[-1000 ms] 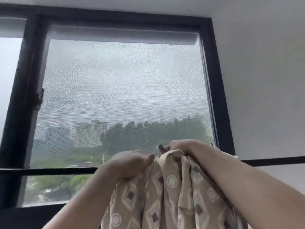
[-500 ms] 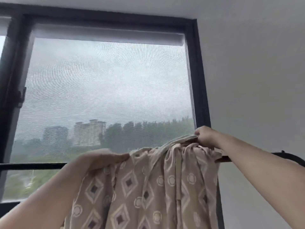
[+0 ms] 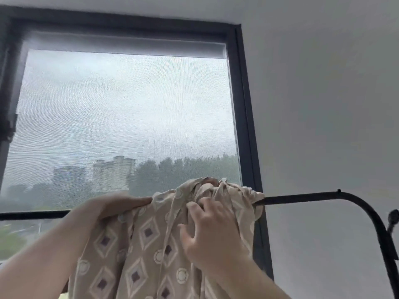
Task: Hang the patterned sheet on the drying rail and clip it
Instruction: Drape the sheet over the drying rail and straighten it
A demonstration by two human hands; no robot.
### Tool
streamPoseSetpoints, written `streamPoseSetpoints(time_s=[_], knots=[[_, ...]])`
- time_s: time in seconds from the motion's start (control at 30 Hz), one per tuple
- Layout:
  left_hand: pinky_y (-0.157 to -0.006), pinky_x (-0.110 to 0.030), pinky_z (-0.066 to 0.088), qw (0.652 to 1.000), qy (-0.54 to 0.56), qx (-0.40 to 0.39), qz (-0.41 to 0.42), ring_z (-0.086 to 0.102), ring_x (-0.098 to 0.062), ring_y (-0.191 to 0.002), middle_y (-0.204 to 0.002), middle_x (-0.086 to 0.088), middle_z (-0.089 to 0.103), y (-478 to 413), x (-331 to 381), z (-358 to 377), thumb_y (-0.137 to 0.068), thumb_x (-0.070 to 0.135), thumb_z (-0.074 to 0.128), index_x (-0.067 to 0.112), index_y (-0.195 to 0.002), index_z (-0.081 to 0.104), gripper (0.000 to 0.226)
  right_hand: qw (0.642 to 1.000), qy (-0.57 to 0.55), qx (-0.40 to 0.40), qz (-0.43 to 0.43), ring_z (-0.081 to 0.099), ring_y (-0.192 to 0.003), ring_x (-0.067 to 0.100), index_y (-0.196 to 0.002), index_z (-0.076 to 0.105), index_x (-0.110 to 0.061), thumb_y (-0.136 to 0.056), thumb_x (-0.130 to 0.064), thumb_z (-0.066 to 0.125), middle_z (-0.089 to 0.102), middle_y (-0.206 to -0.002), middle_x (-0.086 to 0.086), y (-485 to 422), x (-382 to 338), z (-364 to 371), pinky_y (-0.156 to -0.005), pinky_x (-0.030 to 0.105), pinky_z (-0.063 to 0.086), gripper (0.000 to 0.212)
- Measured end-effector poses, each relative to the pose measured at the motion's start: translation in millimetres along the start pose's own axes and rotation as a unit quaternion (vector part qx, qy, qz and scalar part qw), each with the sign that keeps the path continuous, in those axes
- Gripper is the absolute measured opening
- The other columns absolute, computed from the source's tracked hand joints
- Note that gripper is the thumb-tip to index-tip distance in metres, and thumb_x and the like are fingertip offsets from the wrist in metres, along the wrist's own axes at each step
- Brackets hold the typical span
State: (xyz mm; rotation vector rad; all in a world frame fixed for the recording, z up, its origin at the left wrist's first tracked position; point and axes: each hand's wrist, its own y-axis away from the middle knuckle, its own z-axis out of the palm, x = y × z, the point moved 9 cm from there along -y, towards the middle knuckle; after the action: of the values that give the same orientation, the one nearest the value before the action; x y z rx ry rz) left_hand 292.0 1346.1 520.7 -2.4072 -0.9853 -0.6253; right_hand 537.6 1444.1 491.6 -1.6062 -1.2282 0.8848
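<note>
The beige sheet (image 3: 149, 251), patterned with diamonds and circles, hangs bunched over the black drying rail (image 3: 302, 197), which runs level and bends down at the right. My left hand (image 3: 116, 205) grips the sheet's top edge at the left, fingers laid along the fold on the rail. My right hand (image 3: 207, 231) rests on the front of the bunched cloth with fingers spread and slightly bent, just below the rail. No clip is in view.
A large window with a dark frame (image 3: 244, 126) and mesh screen stands right behind the rail. A white wall (image 3: 323, 104) fills the right side. A small black fitting (image 3: 393, 216) sticks out by the rail's downward bend.
My right hand let go of the sheet's top right corner and came down left onto the front of the cloth. The sheet now lies further over the rail. The view shifted right.
</note>
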Motion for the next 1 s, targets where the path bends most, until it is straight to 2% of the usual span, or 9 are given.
streamPoseSetpoints(time_s=[0.1,0.17,0.3,0.4,0.53,0.63,0.73,0.87,1.0], knots=[[-0.089,-0.036,0.055,1.000,-0.006,0.010,-0.006,0.072,-0.017,-0.088,-0.096,0.003,0.076,-3,-2,0,-0.033,0.097,0.056,0.028,-0.093,0.078,0.094,0.988,0.054,-0.120,0.085,0.025,-0.140,0.042,-0.153,0.023,-0.024,-0.078,-0.075,0.047,0.023,-0.152,0.020,-14,-7,28,-0.115,0.053,0.021,0.094],[-0.091,-0.037,0.054,1.000,-0.008,0.014,-0.003,0.072,-0.017,-0.089,-0.097,0.003,0.076,-5,-5,-3,-0.034,0.098,0.056,0.028,-0.094,0.078,0.095,0.984,0.070,-0.121,0.112,0.026,-0.138,0.049,-0.149,0.031,-0.020,-0.067,-0.071,0.066,0.022,-0.152,0.028,-15,-8,38,-0.111,0.060,0.025,0.103],[-0.092,-0.035,0.053,0.999,-0.034,0.028,0.014,0.070,-0.015,-0.090,-0.096,0.006,0.075,-6,-10,-13,-0.037,0.099,0.051,0.030,-0.094,0.077,0.093,0.985,0.059,-0.073,0.145,0.052,-0.112,0.040,-0.119,0.062,-0.014,-0.043,-0.040,0.088,0.050,-0.130,0.026,-6,12,52,-0.087,0.051,0.052,0.085],[-0.092,-0.035,0.053,0.999,-0.033,0.033,0.026,0.071,-0.013,-0.088,-0.094,0.009,0.075,-4,-12,-15,-0.038,0.099,0.051,0.032,-0.092,0.077,0.090,0.991,-0.013,-0.009,0.132,0.054,-0.115,0.038,-0.124,0.051,-0.015,-0.060,-0.015,0.080,0.041,-0.135,0.022,1,25,42,-0.094,0.039,0.050,0.070],[-0.089,-0.037,0.055,0.999,-0.037,0.024,0.006,0.072,-0.017,-0.085,-0.089,0.004,0.076,-8,-18,-15,-0.034,0.102,0.049,0.029,-0.086,0.079,0.094,0.981,-0.091,-0.032,0.167,0.048,-0.125,0.022,-0.136,0.045,-0.020,-0.084,-0.009,0.057,0.036,-0.140,0.008,-11,46,23,-0.099,0.018,0.036,0.054],[-0.090,-0.038,0.055,0.999,-0.033,-0.007,0.006,0.073,-0.017,-0.085,-0.089,0.003,0.077,-8,-18,-10,-0.039,0.100,0.050,0.029,-0.087,0.079,0.091,0.956,-0.178,-0.027,0.233,0.060,-0.100,0.018,-0.104,0.069,-0.023,-0.069,-0.011,0.040,0.067,-0.101,-0.001,-29,69,2,-0.092,0.029,0.046,0.047],[-0.091,-0.039,0.054,1.000,-0.006,-0.026,0.009,0.074,-0.017,-0.085,-0.089,0.003,0.077,-6,-16,-9,-0.049,0.094,0.055,0.027,-0.087,0.080,0.081,0.885,-0.326,-0.057,0.329,0.057,-0.069,0.020,-0.078,0.069,-0.011,-0.072,0.002,0.034,0.064,-0.073,0.004,-43,102,-5,-0.061,0.029,0.044,0.038],[-0.097,-0.041,0.050,0.999,0.036,-0.037,0.013,0.072,-0.023,-0.095,-0.100,-0.001,0.076,-8,-20,-9,-0.057,0.088,0.058,0.023,-0.100,0.078,0.081,0.890,-0.289,-0.015,0.353,0.054,-0.068,0.019,-0.086,0.069,-0.002,-0.083,0.004,0.037,0.062,-0.074,0.006,-75,162,-35,-0.058,0.027,0.040,0.033],[-0.087,-0.044,0.055,0.992,0.098,-0.085,-0.004,0.071,-0.035,-0.086,-0.095,-0.019,0.074,-7,-17,2,-0.086,0.045,0.064,0.005,-0.088,0.078,0.042,0.884,-0.260,-0.008,0.390,0.059,-0.084,0.028,-0.088,0.066,0.001,-0.081,-0.002,0.040,0.066,-0.088,0.014,-86,217,-35,-0.070,0.031,0.047,0.027]])
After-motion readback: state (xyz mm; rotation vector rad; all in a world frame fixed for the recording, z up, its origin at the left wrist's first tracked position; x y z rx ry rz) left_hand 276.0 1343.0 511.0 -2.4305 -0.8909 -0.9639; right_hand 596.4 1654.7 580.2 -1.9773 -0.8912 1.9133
